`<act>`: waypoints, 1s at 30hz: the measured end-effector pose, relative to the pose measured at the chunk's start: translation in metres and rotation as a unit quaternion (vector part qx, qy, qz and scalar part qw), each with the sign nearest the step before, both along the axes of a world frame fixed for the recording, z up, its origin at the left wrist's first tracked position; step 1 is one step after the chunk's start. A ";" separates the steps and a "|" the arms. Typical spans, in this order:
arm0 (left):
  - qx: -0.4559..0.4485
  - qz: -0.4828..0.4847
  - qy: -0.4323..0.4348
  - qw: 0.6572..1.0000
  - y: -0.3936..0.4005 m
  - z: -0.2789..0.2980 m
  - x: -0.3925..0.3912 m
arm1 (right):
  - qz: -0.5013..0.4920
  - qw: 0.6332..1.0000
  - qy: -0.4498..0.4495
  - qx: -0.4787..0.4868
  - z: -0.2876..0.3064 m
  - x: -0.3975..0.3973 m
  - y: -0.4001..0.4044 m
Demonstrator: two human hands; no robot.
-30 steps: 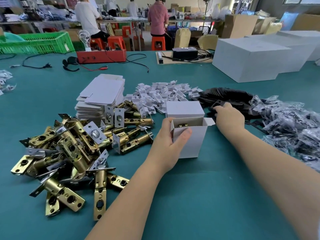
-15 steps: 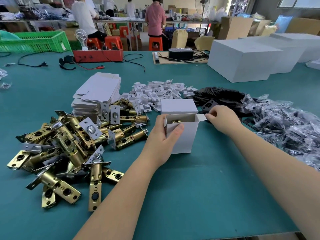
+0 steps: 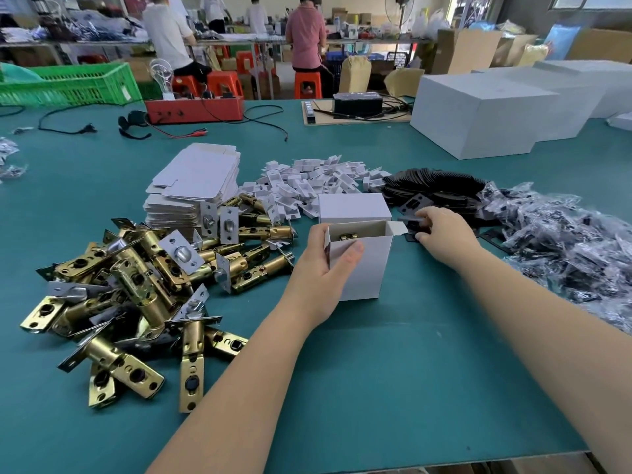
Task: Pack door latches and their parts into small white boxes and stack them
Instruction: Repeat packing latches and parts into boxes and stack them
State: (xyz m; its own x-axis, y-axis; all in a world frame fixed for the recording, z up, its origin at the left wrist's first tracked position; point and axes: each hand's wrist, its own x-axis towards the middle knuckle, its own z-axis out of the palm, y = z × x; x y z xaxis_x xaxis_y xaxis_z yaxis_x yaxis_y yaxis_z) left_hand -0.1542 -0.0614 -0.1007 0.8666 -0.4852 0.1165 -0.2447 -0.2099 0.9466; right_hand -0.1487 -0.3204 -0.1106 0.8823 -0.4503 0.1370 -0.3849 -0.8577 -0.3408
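Head view looks down on a teal table (image 3: pixel 393 371) where a person works. Their left hand (image 3: pixel 321 268) grips an open small white box (image 3: pixel 362 265) standing upright, thumb across its front face, fingers round its left side. A brass latch end (image 3: pixel 349 237) shows inside the box's open top. The right hand (image 3: pixel 444 236) reaches just beyond the box's right flap, its fingers curled and pinching a black plate (image 3: pixel 412 222) at the edge of a heap of black plates (image 3: pixel 437 186). A closed white box (image 3: pixel 354 207) stands directly behind the open one, touching it. Left of the boxes lies a sprawling pile of brass door latches (image 3: pixel 136 278), and behind that a stack of flat box blanks (image 3: pixel 195 186). Small white card inserts (image 3: pixel 314 183) lie scattered between the blanks and the black plates. Clear bags of small parts (image 3: pixel 564 248) crowd the right side. Farther back stand large white cartons (image 3: pixel 478 114), a red tray (image 3: pixel 195 109) and a green crate (image 3: pixel 68 83).
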 end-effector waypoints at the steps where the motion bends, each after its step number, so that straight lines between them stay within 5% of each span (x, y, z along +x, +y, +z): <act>1: 0.002 0.000 0.002 1.000 0.000 0.000 0.000 | -0.002 0.999 0.036 -0.020 0.002 0.002 0.000; 5: 0.005 -0.004 0.004 1.000 0.000 0.001 0.000 | -0.021 0.991 0.123 -0.042 0.004 0.007 -0.001; 18: 0.001 -0.005 0.000 1.000 0.000 0.000 0.001 | -0.077 0.982 -0.116 0.129 -0.009 -0.006 -0.005; 24: -0.006 -0.010 0.001 1.000 0.000 -0.001 0.003 | -0.109 0.885 -0.248 0.378 0.007 -0.006 0.014; 30: -0.046 -0.019 0.029 0.998 0.000 0.000 0.003 | -0.022 0.912 -0.225 0.343 0.023 -0.016 0.049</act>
State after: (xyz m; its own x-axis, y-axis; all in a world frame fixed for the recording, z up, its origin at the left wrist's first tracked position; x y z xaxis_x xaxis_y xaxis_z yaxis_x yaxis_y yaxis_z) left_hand -0.1514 -0.0618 -0.1006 0.8545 -0.5074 0.1115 -0.1946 -0.1136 0.9743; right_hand -0.1648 -0.2710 -0.0879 0.7857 -0.5993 0.1536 -0.1028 -0.3714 -0.9228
